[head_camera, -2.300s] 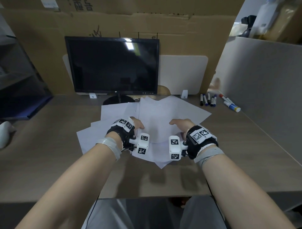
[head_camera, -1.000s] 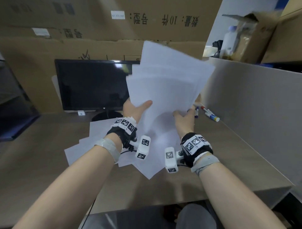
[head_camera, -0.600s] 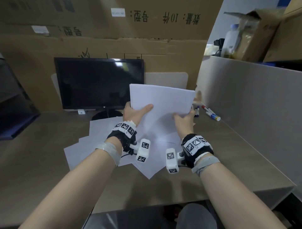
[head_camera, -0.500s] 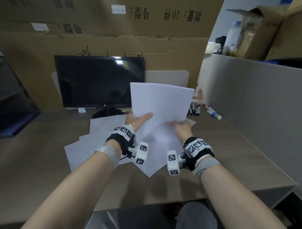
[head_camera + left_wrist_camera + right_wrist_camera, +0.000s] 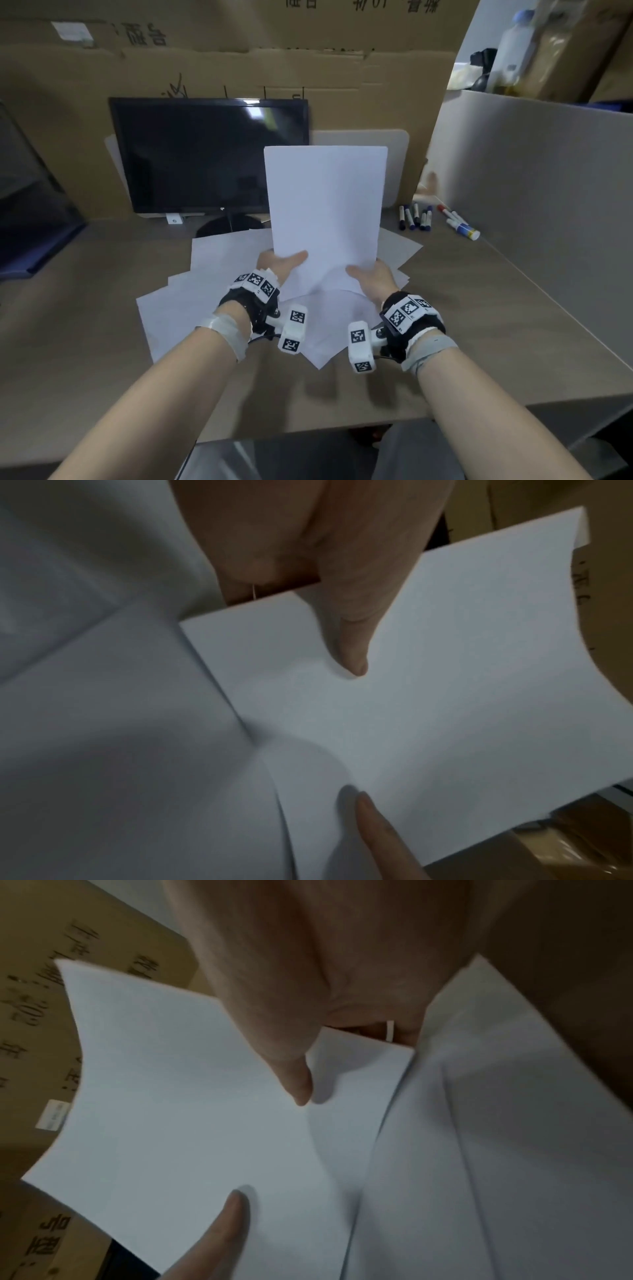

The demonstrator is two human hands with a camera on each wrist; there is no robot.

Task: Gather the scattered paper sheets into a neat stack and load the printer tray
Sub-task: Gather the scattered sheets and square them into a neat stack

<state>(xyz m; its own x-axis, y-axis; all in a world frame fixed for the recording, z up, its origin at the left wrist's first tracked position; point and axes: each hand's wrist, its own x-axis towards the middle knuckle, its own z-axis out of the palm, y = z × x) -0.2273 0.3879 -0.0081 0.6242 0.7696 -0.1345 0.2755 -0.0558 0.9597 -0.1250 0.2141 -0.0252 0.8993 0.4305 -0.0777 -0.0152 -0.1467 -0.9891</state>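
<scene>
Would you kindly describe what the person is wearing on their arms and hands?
Both forearms are bare, with no sleeves. Each wrist carries a black strap topped with white square-patterned marker tags, a grey-white band behind it, and a white boxy camera block with similar tags, joined by thin dark cables. The left hand and right hand are ungloved.
</scene>
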